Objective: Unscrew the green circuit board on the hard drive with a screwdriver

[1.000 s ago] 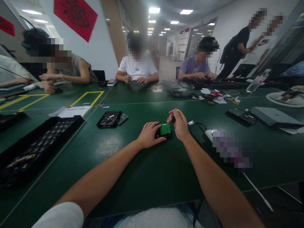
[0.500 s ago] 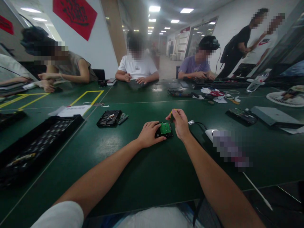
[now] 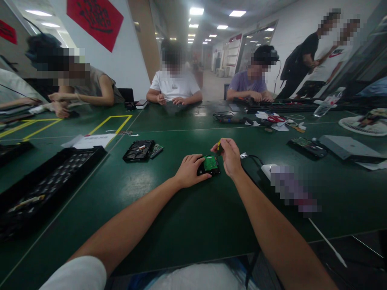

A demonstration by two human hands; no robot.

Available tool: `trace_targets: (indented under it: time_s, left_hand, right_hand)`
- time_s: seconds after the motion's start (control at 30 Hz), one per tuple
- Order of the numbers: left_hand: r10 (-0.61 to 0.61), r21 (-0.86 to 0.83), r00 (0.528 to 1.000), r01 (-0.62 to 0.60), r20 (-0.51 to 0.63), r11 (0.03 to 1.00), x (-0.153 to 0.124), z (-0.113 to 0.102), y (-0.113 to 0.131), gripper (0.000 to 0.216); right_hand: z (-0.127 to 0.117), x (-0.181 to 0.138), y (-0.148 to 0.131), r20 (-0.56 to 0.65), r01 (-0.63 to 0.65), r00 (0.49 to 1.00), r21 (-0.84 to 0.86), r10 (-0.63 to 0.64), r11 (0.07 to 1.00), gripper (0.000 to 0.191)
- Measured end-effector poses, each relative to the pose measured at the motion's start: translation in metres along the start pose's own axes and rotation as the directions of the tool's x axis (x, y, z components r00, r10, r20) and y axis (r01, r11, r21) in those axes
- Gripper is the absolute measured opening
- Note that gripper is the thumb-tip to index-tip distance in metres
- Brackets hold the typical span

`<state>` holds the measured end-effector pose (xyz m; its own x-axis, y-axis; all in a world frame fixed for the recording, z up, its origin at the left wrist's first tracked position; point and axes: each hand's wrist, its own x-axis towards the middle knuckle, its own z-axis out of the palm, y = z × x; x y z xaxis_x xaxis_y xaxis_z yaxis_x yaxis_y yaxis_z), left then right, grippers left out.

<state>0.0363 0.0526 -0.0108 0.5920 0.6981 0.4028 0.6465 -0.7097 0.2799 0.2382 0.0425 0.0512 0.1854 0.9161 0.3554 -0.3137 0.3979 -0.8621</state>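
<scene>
My left hand [image 3: 189, 172] grips a black hard drive [image 3: 215, 170] lying on the green table, thumb along its near edge and fingers over its far left side. A green circuit board [image 3: 211, 162] faces up on the drive. In my right hand [image 3: 230, 157], just right of the drive, a small screwdriver with a yellow and black handle [image 3: 219, 147] is pinched between thumb and fingers. Its tip is too small to make out, so I cannot tell whether it touches the drive.
A black tray [image 3: 57, 183] of small parts lies at left. Another opened drive [image 3: 138, 150] sits beyond my left hand. At right are a cable with a white device [image 3: 267, 170], a grey metal box [image 3: 347, 148] and a plastic bottle [image 3: 328, 104]. Several people sit or stand across the table.
The screwdriver handle has tilted slightly and shows more yellow in my right hand. My left hand and the hard drive have stayed in place.
</scene>
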Motion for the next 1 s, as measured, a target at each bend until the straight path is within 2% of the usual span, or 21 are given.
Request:
trace_targets:
  time_s: [0.1,0.23,0.43,0.63,0.83,1.0]
  left_hand:
    - [0.0,-0.002,1.0,0.0,-0.002,1.0,-0.0001,0.0003,0.0002,0.083]
    - [-0.004,-0.004,1.0,0.004,-0.004,1.0,-0.0001,0.0007,-0.0002,0.081]
    - [0.002,0.007,1.0,-0.002,0.001,1.0,0.0004,-0.0001,0.0001,0.081]
    - [0.004,0.005,1.0,-0.004,-0.008,1.0,0.0,-0.0003,0.0005,0.081]
    - [0.002,-0.002,1.0,-0.002,-0.005,1.0,0.0003,-0.0005,0.0002,0.082]
    - [0.0,-0.005,1.0,0.0,0.0,1.0,0.0005,-0.0005,0.0001,0.082]
  right_hand:
    - [0.0004,-0.0011,-0.0001,-0.01,0.013,1.0,-0.021,-0.014,1.0,0.033]
    - [-0.001,0.0,-0.0005,0.04,0.025,0.999,0.021,-0.025,0.999,0.03]
    - [-0.0013,0.0022,-0.0015,0.049,-0.033,0.998,0.08,0.029,0.996,0.052]
    - [-0.002,0.0013,0.0013,0.032,0.019,0.999,-0.013,-0.019,1.0,0.032]
    - [-0.0003,0.0,-0.0001,0.02,0.014,1.0,-0.03,-0.013,0.999,0.035]
    - [0.0001,0.0011,-0.0002,0.024,-0.015,1.0,0.054,0.014,0.998,0.039]
